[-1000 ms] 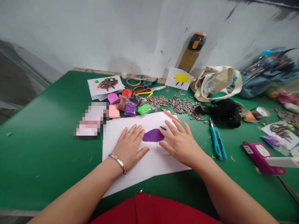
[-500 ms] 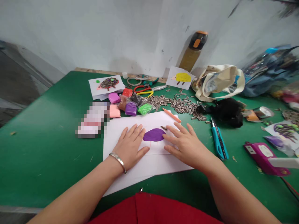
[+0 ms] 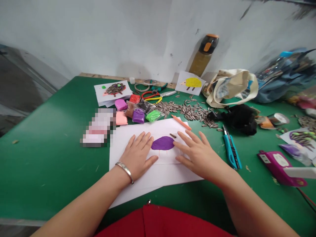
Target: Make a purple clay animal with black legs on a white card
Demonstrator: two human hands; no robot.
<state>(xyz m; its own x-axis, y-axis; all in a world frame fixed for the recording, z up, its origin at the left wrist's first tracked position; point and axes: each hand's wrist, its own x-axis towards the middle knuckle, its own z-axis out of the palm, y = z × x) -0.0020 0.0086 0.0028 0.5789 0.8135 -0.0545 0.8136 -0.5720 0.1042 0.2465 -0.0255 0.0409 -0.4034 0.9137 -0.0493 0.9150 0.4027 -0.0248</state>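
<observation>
A flat purple clay shape (image 3: 163,143) lies on the white paper (image 3: 148,174) in front of me, with thin drawn lines below it. My left hand (image 3: 138,153) rests flat on the paper, its fingertips at the shape's left edge; a silver bangle is on that wrist. My right hand (image 3: 197,153) has its fingers spread, and the index fingertip is at the shape's right edge. A single sunflower seed (image 3: 173,135) lies on the paper just above the shape. An orange stick (image 3: 181,122) lies across the paper's top edge.
Behind the paper are packets of coloured clay (image 3: 138,116), scissors (image 3: 160,96) and a heap of sunflower seeds (image 3: 190,111). A teal utility knife (image 3: 231,148) lies right of my right hand. Finished seed pictures (image 3: 113,92), a bottle (image 3: 203,54) and a cloth bag (image 3: 229,87) stand farther back.
My right hand has shifted slightly to the right, showing more of the seed above the purple shape. My left hand stays in place.
</observation>
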